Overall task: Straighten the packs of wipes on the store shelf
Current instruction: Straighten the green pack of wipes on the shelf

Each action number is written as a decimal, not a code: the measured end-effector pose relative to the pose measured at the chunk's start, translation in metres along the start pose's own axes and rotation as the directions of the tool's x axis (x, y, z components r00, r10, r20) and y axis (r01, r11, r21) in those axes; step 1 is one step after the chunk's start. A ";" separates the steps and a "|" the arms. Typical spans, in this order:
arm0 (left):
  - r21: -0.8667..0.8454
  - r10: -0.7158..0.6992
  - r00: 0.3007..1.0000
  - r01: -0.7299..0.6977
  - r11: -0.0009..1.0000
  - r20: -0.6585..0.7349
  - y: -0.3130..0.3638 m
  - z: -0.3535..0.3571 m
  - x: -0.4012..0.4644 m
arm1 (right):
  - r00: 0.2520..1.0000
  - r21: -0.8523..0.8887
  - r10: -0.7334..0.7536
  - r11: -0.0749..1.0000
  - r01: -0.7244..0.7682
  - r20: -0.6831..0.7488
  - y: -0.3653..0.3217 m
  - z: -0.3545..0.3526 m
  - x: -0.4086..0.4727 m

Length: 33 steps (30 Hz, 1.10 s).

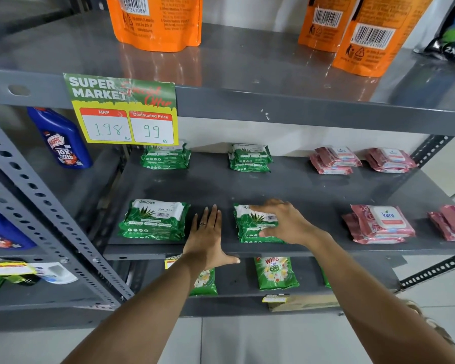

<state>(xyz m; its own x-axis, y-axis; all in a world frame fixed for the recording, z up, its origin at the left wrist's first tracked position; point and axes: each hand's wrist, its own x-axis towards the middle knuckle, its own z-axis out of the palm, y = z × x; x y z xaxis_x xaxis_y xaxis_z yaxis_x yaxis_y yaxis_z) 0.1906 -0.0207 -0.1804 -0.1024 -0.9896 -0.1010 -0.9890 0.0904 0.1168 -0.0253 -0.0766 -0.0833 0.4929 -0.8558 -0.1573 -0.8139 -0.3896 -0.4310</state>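
Note:
On the grey middle shelf [313,187] lie stacks of wipes. My right hand [284,222] rests on top of the front middle green stack [250,227], fingers spread over it and thumb against its near side. My left hand [208,235] lies flat and open on the bare shelf, between that stack and the front left green stack [155,222]. At the back sit two more green stacks [166,157] [250,157]. Pink stacks lie to the right, two at the front [378,224] [452,224] and two at the back [335,160] [390,160].
A yellow price sign [126,114] hangs from the upper shelf edge. Orange pouches [155,22] stand on the top shelf. A blue cleaner bottle [61,137] stands in the left bay. Green detergent packs [275,271] sit on the lower shelf. A perforated upright [50,206] divides the bays.

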 end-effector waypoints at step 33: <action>0.008 -0.013 1.000 0.013 1.000 -0.017 0.001 0.003 0.003 | 1.000 0.189 0.003 0.982 -0.002 -0.006 0.018 0.000 -0.008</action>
<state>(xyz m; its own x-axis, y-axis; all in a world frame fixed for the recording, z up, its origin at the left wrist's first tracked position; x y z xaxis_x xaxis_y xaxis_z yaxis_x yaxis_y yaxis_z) 0.1886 -0.0227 -0.1834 -0.0880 -0.9925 -0.0853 -0.9911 0.0787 0.1076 -0.0440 -0.0767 -0.0897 0.4883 -0.8591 -0.1532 -0.7423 -0.3167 -0.5905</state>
